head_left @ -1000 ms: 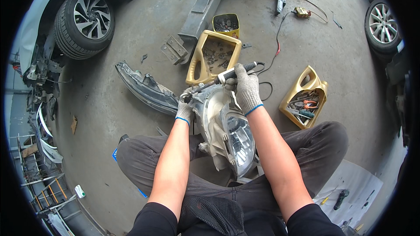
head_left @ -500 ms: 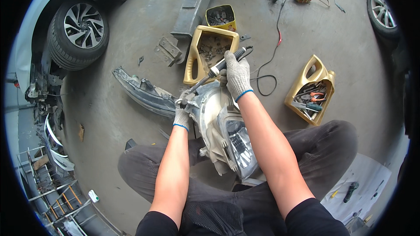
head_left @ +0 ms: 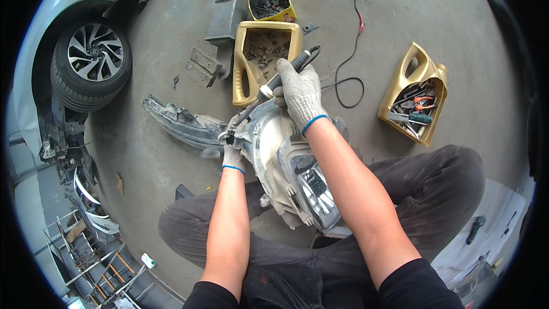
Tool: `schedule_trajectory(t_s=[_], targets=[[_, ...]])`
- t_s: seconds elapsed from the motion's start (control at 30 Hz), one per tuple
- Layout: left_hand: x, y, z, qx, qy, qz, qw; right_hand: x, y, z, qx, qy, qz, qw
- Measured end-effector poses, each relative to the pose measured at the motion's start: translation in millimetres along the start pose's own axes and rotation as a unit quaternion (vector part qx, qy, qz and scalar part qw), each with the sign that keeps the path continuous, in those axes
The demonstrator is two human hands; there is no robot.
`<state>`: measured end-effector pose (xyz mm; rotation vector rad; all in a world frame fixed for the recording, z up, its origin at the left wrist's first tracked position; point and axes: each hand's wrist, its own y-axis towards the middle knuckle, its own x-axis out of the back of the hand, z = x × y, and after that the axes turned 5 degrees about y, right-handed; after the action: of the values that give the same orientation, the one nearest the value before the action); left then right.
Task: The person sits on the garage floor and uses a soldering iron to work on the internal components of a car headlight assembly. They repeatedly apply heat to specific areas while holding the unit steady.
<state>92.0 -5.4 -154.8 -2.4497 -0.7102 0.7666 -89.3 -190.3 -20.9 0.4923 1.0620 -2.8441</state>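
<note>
From the wearer's head, the left of two side-by-side fisheye cameras looks down past the lap (head_left: 274, 252) and forearms (head_left: 226, 217) at 6 o'clock, with left hand (head_left: 233, 153) and right hand (head_left: 300, 91) close below near center, the floor (head_left: 154, 51) stretching to a wheel (head_left: 96, 52) farther off at 10 o'clock.

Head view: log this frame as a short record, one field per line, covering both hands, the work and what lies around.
Left hand: gloved, at the far-left corner of the headlight, by the tip of the corded tool; exact grip unclear
Right hand: gloved, closed around the tool's handle
Headlight position: between the legs, clear lens toward the right
Ahead: gold jug holding small metal parts; yellow tub beyond it
Left side: curved part; wheel
Right side: second jug holding pliers
</note>
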Motion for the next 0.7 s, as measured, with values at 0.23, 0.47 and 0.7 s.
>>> schedule_trajectory(t_s=[0.23, 0.47, 0.7], targets=[[-23.7, -7.1, -12.1, -0.018, 0.025, 0.041, 0.999, 4.8, 1.6, 1.3, 0.007, -0.008, 0.002, 1.0], [22.9, 14.3, 10.7, -0.032, 0.089, 0.042, 0.995, 0.0, 2.1, 0.9, -0.025, 0.008, 0.026, 0.999], [12.5, 3.9, 1.1, -0.046, 0.051, 0.046, 0.997, 2.8, 3.1, 1.1, -0.025, 0.006, 0.038, 0.999]])
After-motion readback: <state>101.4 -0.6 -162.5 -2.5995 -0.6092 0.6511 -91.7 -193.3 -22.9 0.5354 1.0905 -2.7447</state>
